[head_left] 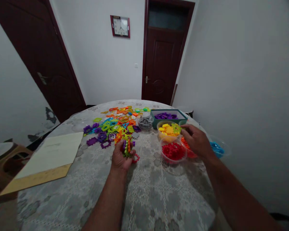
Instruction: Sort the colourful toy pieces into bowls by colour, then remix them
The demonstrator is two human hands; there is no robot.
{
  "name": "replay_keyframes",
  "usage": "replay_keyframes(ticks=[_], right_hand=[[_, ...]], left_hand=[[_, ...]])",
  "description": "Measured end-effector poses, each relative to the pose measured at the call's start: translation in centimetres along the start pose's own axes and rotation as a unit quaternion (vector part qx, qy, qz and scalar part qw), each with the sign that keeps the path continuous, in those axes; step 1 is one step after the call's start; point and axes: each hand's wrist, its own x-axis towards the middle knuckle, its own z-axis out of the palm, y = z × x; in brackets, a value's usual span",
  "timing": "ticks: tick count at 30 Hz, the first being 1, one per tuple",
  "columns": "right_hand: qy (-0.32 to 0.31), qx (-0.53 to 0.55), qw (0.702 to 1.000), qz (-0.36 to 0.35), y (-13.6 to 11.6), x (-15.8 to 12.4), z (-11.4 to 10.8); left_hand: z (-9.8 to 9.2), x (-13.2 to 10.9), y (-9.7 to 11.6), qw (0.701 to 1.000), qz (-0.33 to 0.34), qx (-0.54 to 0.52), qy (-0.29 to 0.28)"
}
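Observation:
My left hand (119,157) is closed around a small cluster of joined plastic pieces (128,147), green, orange and purple, with a red ring at its lower edge, held just above the table. My right hand (195,138) reaches over the round bowls, its fingers curled near the rim of the bowl of yellow pieces (168,130); what the fingertips hold, if anything, is hidden. Under that hand sit a bowl of red pieces (173,150) and an orange-filled bowl (186,144). A heap of loose coloured pieces (115,123) lies beyond my left hand.
A teal box of purple pieces (167,115), a small bowl of grey pieces (145,121) and a bowl of blue pieces (217,148) stand on the round table with its patterned cloth (144,192). Cardboard sheets (50,154) lie at the left. A wooden stool (7,160) stands beside the table.

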Motion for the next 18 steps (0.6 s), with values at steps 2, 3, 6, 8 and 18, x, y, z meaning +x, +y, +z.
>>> replay_keyframes(ticks=[2,3,6,8,18], right_hand=[[0.020,-0.101,0.995,0.012,2.9,2.7,-1.4],[0.020,-0.148,0.989,0.021,4.2,3.8,-1.9],[0.024,-0.234,0.971,0.052,7.1,5.3,-2.7],[0.039,-0.251,0.965,0.068,8.1,5.1,-3.0],[0.023,-0.094,0.995,-0.026,1.0,-0.3,-0.6]], left_hand=[[0.5,-0.5,-0.6,1.000,-0.010,0.022,-0.004],[0.7,-0.7,-0.8,0.999,-0.019,0.030,-0.008],[0.8,-1.0,-1.5,0.998,-0.043,0.051,-0.019],[0.6,-0.9,-1.8,0.997,-0.050,0.060,-0.021],[0.4,-1.1,-2.3,0.993,-0.088,0.061,-0.039]])
